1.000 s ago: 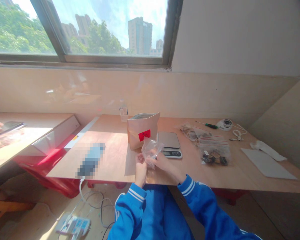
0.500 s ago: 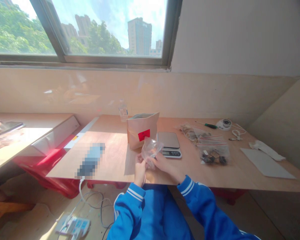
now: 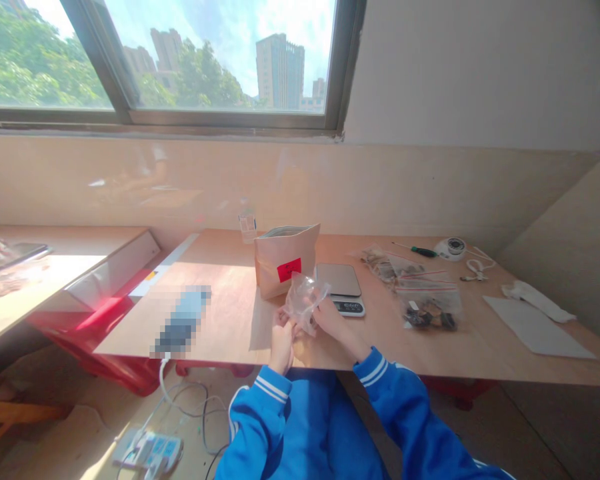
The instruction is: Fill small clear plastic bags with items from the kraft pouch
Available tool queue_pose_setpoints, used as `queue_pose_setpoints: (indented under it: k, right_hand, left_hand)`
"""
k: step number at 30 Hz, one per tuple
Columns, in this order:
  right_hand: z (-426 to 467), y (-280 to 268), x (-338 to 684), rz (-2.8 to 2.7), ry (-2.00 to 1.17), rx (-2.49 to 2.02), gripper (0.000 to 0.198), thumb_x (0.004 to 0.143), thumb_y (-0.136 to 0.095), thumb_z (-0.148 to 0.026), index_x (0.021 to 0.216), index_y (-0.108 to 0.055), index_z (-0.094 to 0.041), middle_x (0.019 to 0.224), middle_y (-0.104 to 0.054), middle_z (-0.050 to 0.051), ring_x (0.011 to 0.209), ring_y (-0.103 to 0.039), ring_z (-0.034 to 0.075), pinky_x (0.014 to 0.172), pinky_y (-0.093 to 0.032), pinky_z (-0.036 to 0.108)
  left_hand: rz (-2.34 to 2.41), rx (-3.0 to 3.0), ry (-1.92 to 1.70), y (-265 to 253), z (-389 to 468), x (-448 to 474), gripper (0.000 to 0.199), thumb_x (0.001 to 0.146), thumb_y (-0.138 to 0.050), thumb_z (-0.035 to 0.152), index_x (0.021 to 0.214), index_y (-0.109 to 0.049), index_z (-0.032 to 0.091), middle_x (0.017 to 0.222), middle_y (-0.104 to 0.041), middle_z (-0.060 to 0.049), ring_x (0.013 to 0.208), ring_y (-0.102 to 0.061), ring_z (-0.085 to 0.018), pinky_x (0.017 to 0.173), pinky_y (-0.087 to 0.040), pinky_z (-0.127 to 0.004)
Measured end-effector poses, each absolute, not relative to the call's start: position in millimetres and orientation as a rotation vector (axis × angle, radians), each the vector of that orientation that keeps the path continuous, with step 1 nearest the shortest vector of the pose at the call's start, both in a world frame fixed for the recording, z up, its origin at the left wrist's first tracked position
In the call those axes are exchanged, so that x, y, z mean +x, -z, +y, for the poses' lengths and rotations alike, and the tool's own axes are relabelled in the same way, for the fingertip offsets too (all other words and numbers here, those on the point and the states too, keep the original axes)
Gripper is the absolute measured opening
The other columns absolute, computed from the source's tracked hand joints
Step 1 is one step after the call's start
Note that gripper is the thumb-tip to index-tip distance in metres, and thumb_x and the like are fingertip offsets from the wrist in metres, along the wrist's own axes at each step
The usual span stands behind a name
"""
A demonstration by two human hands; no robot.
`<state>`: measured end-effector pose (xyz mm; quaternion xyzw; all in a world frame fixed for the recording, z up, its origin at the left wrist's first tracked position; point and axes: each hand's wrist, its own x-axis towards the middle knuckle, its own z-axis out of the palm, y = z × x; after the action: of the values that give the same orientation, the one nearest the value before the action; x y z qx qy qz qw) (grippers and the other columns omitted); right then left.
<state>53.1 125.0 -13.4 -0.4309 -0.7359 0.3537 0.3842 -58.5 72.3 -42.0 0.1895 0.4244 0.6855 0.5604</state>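
A clear plastic bag (image 3: 306, 293) is held between my two hands near the table's front edge. My left hand (image 3: 283, 337) is closed on its lower left side, and my right hand (image 3: 330, 320) grips its right side with bent fingers. What the bag contains, if anything, I cannot make out. Just behind it stands an upright brown paper pouch (image 3: 283, 257) with its top open and a red label (image 3: 289, 270) on the front. To the right of the pouch lies a kitchen scale (image 3: 339, 280), its display partly behind my right hand.
Right of the scale lie zip bags with dark pieces (image 3: 430, 307) and pale pieces (image 3: 377, 263). Farther right are a screwdriver (image 3: 424, 252), a white dome camera (image 3: 451, 249) and white paper (image 3: 537, 327). A blurred-out phone (image 3: 183, 323) and a bottle (image 3: 247, 223) are leftward.
My right hand has shifted slightly right along the plastic bag, and the bag's upper part has spread a little to the right. My left hand stays almost in place.
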Motion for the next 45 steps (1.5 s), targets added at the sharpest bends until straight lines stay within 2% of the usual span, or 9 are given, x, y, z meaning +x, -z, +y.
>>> queue_pose_setpoints:
  k: [6,12,17,21,27,29,34,36,45]
  right_hand:
    - [122.0,-7.7,63.0,-1.98,-1.005,-1.088,0.012,0.089,-0.039,-0.026,0.089,-0.05,-0.021,0.095,-0.06,0.007,0.088,-0.056,0.019,0.085,-0.043,0.034]
    - [118.7,-50.6,96.5,-2.284,-1.205,-1.071,0.016,0.088,-0.046,-0.031,0.089,-0.055,-0.018,0.077,-0.059,0.002,0.065,-0.051,0.014,0.061,-0.043,0.026]
    - [121.4,-84.5,105.7,-2.348,-1.037,-1.018,0.02,0.09,-0.044,-0.035,0.089,-0.054,-0.018,0.082,-0.057,0.002,0.073,-0.051,0.014,0.067,-0.04,0.025]
    - [124.4,-91.8,107.2,-2.377,-1.019,-1.12,0.021,0.09,-0.043,-0.037,0.087,-0.051,-0.018,0.066,-0.048,-0.003,0.061,-0.045,0.012,0.059,-0.036,0.024]
    - [125.7,-112.3,123.8,-2.495,-1.136,-1.148,0.022,0.089,-0.044,-0.038,0.085,-0.051,-0.017,0.06,-0.044,-0.005,0.055,-0.04,0.011,0.053,-0.033,0.023]
    - [128.7,-130.0,124.3,-2.474,-1.056,-1.142,0.019,0.088,-0.046,-0.036,0.084,-0.052,-0.018,0.061,-0.044,-0.005,0.055,-0.04,0.011,0.053,-0.032,0.023]
    - [153.2,-170.6,89.1,-1.979,-0.493,-1.034,0.015,0.092,-0.04,-0.031,0.093,-0.049,-0.019,0.065,-0.045,-0.005,0.056,-0.041,0.01,0.056,-0.032,0.022]
    - [168.0,-175.4,68.0,-1.956,-0.378,-0.975,0.014,0.092,-0.041,-0.029,0.093,-0.05,-0.018,0.068,-0.049,-0.003,0.059,-0.044,0.011,0.058,-0.033,0.022]
    - [197.0,-151.0,36.9,-2.22,-0.456,-1.081,0.015,0.091,-0.042,-0.025,0.089,-0.055,-0.018,0.081,-0.064,0.002,0.07,-0.053,0.014,0.062,-0.037,0.023]
  left_hand:
    - [0.997,0.425,-1.629,44.4,72.4,-60.0,0.033,0.063,-0.068,0.014,0.092,-0.052,0.018,0.094,-0.067,-0.003,0.08,-0.066,-0.013,0.069,-0.053,-0.024]
    - [0.972,0.417,-1.612,42.5,72.1,-61.0,0.031,0.065,-0.067,0.013,0.093,-0.053,0.019,0.094,-0.068,-0.003,0.081,-0.067,-0.013,0.073,-0.054,-0.025]
    - [0.976,0.388,-1.594,40.6,72.9,-61.5,0.03,0.066,-0.066,0.01,0.092,-0.053,0.018,0.091,-0.069,-0.003,0.081,-0.068,-0.013,0.078,-0.054,-0.028]
    - [0.973,0.367,-1.589,38.9,72.3,-61.7,0.03,0.066,-0.066,0.009,0.091,-0.053,0.018,0.091,-0.069,-0.004,0.081,-0.068,-0.013,0.077,-0.054,-0.027]
    - [0.969,0.344,-1.604,34.9,70.6,-60.5,0.027,0.067,-0.064,0.009,0.091,-0.054,0.018,0.091,-0.069,-0.004,0.079,-0.068,-0.014,0.072,-0.055,-0.027]
    - [0.972,0.341,-1.604,35.9,70.9,-60.7,0.028,0.066,-0.064,0.009,0.091,-0.054,0.018,0.092,-0.069,-0.004,0.08,-0.068,-0.015,0.071,-0.055,-0.027]
    - [0.966,0.388,-1.593,43.8,72.8,-62.5,0.027,0.066,-0.067,0.015,0.09,-0.054,0.018,0.092,-0.069,-0.004,0.083,-0.068,-0.015,0.076,-0.054,-0.029]
    - [0.95,0.416,-1.598,46.9,73.3,-63.0,0.028,0.066,-0.068,0.018,0.09,-0.054,0.019,0.092,-0.068,-0.004,0.084,-0.068,-0.016,0.077,-0.053,-0.03]
    - [0.975,0.404,-1.589,44.6,72.6,-64.7,0.031,0.062,-0.073,0.019,0.088,-0.055,0.018,0.091,-0.065,-0.002,0.08,-0.065,-0.013,0.069,-0.052,-0.025]
